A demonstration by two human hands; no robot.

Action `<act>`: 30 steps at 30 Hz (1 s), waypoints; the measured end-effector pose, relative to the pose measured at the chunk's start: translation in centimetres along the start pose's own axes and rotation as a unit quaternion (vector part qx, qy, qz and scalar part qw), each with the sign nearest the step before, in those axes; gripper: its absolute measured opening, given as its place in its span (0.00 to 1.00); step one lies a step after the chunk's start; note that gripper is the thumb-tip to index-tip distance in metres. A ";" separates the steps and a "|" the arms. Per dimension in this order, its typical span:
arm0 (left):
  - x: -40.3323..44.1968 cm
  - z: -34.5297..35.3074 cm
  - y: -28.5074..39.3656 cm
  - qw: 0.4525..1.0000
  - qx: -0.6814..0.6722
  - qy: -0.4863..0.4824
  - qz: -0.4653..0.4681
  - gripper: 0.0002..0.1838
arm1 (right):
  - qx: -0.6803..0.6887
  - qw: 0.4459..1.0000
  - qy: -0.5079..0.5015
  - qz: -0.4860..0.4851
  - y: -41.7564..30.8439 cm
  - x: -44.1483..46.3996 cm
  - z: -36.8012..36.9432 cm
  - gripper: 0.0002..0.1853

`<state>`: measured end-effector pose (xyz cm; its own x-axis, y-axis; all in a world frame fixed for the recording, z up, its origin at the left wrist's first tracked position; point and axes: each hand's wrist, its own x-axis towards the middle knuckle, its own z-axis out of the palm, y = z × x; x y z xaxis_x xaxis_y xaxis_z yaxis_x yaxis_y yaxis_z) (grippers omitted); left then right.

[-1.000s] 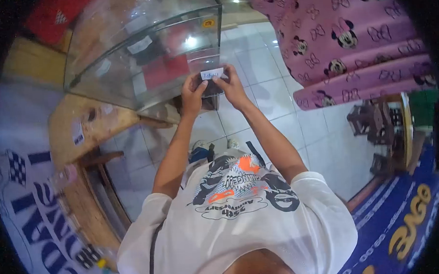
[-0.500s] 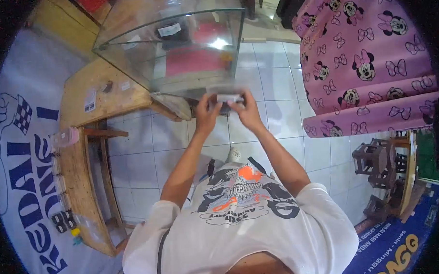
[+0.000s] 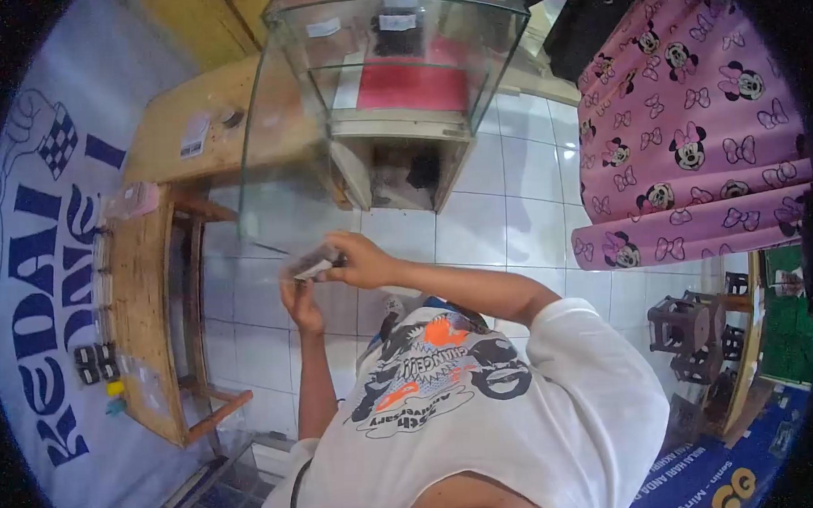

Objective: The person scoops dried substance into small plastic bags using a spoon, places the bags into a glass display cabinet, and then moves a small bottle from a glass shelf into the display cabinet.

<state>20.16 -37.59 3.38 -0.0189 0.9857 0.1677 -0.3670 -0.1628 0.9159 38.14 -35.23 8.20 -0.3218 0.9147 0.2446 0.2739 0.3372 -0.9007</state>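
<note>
1. To the left of the glass case [image 3: 482,63], a pale banner [image 3: 38,204] with dark blue lettering is seen.
2. To the right of the glass case, a pink cloth [image 3: 637,183] is seen, printed with bows and cartoon mice.
3. Just left of the glass case, a wooden tabletop [image 3: 169,119] is partly seen through a glass pane.
4. Well apart from the glass case, at its lower right, dark stools [image 3: 682,325] are grouped.
5. Inside the glass case, a flat red piece [image 3: 414,82] is displayed.
6. On the near side of the glass case, a dark item [image 3: 315,262] is gripped from above by the right hand [image 3: 362,260], its fingers curled.
7. Below that, the item's lower end is clasped by the left hand [image 3: 303,304].
8. On the item, which is held tilted and blurred, a small white label [image 3: 314,270] is borne.
</note>
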 end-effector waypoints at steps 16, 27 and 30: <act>6.8 -11.4 0.5 0.995 -0.006 0.095 0.025 0.22 | 0.049 0.998 0.000 0.037 0.1 12.0 10.2 0.24; 2.6 2.8 -1.7 0.986 0.067 0.152 -0.022 0.22 | 0.156 0.964 0.120 0.176 3.5 3.5 1.0 0.25; 5.8 5.7 -4.7 0.988 0.117 0.100 0.024 0.23 | 0.091 0.959 0.204 0.172 4.1 1.7 -4.0 0.23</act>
<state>27.11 -31.40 2.17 -0.2231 0.9618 0.1588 -0.1370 -0.1922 0.9717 42.30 -31.38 6.36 0.1514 0.9884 0.0079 0.1259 -0.0113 -0.9920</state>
